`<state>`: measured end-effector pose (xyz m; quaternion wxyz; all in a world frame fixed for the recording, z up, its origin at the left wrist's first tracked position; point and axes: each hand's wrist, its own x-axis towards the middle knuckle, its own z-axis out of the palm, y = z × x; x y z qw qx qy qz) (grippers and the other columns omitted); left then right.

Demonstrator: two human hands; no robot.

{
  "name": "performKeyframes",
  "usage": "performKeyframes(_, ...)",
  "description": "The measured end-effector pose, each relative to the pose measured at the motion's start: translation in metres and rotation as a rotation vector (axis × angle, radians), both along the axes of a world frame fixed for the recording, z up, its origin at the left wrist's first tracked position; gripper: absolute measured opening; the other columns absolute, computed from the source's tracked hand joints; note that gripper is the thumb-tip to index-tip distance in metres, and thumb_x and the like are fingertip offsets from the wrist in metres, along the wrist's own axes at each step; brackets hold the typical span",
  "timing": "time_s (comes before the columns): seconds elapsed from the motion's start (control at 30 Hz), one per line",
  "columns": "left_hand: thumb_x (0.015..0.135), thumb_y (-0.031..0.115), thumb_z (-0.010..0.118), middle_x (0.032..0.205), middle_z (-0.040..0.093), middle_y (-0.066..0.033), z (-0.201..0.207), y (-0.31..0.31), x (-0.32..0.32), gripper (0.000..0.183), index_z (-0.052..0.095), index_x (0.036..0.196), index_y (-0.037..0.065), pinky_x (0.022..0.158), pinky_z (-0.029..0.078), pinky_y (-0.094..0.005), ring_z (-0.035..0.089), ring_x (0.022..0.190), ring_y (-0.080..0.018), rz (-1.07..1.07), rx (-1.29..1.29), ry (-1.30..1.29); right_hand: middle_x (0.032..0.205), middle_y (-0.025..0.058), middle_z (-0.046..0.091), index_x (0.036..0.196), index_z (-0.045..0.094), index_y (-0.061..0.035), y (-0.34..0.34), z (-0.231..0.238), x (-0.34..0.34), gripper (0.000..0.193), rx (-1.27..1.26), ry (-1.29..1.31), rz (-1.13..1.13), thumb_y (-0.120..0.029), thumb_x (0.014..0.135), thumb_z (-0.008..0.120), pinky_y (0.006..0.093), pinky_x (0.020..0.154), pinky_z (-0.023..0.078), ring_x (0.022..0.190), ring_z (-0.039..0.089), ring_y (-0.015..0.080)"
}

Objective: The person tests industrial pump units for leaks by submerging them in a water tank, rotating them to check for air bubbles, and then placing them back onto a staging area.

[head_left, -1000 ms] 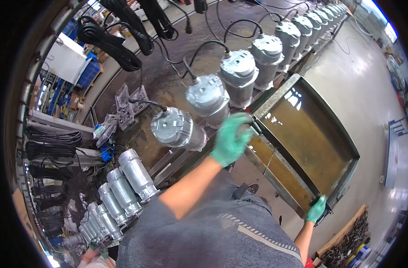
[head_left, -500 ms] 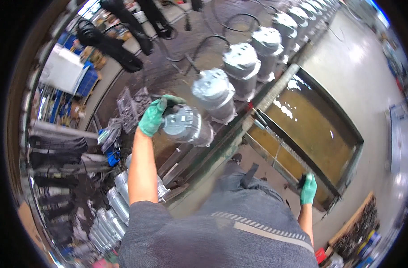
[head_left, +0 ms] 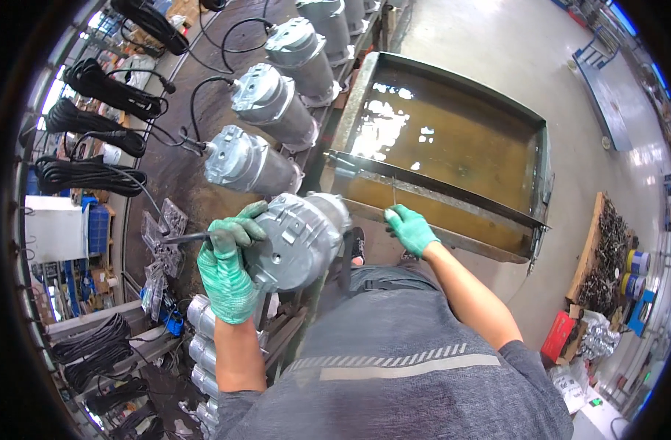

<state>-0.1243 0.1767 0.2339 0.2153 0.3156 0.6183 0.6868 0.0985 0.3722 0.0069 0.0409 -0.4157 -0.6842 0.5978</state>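
Observation:
My left hand, in a green glove, is closed at the end of a grey cylindrical metal motor housing, which is tilted close to my body. A black cable runs out from beside the gloved fingers. My right hand, also in a green glove, is held over the near side of a tank of brownish water. Its fingers are curled, and what they hold, if anything, is hidden. Beside the held housing, several similar housings stand in a row with black cables joined to their tops.
Bundled black cables hang along the left of the dark workbench. Clear plastic packing lies near my left hand. More metal cylinders are at lower left. A wooden-edged heap of dark parts and a red box are at right.
The housing in my left hand has come up off the bench nearer to me, tipped over. My right hand has moved left to the tank's near edge. The view has swung to the right.

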Motion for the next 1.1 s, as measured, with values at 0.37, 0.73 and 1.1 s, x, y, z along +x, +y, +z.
performKeyframes(0.37, 0.104, 0.046, 0.058, 0.088, 0.069, -0.0113, -0.117, 0.118, 0.053, 0.042, 0.061, 0.083, 0.009, 0.086, 0.054, -0.0361, 0.064, 0.083, -0.0216, 0.008, 0.206, -0.856, 0.092, 0.0165, 0.074, 0.102, 0.072, 0.0026, 0.076, -0.049, 0.101, 0.048, 0.22, -0.151, -0.471, -0.038, 0.108, 0.047, 0.0395, 0.079, 0.051, 0.084, 0.066, 0.0241)
performKeyframes(0.73, 0.106, 0.048, 0.054, 0.09, 0.067, -0.0029, -0.16, 0.144, 0.06, 0.041, 0.06, 0.087, 0.013, 0.072, 0.052, -0.0293, 0.054, 0.072, -0.0137, 0.036, 0.023, -0.992, 0.07, 0.0177, 0.064, 0.086, 0.071, 0.002, 0.095, -0.086, 0.124, 0.054, 0.296, -0.115, -0.759, -0.046, 0.104, 0.056, 0.0423, 0.065, 0.046, 0.064, 0.054, 0.0234)
performKeyframes(1.1, 0.108, 0.026, 0.051, 0.118, 0.072, -0.0109, -0.091, 0.037, -0.037, 0.033, 0.068, 0.129, 0.006, 0.097, 0.051, -0.034, 0.067, 0.108, -0.0196, -0.515, -0.547, 0.073, 0.067, 0.0028, 0.054, 0.088, 0.066, 0.0066, 0.108, -0.116, 0.152, 0.056, 0.227, 0.063, -0.652, -0.043, 0.108, 0.049, 0.0379, 0.063, 0.041, 0.066, 0.044, 0.0156)
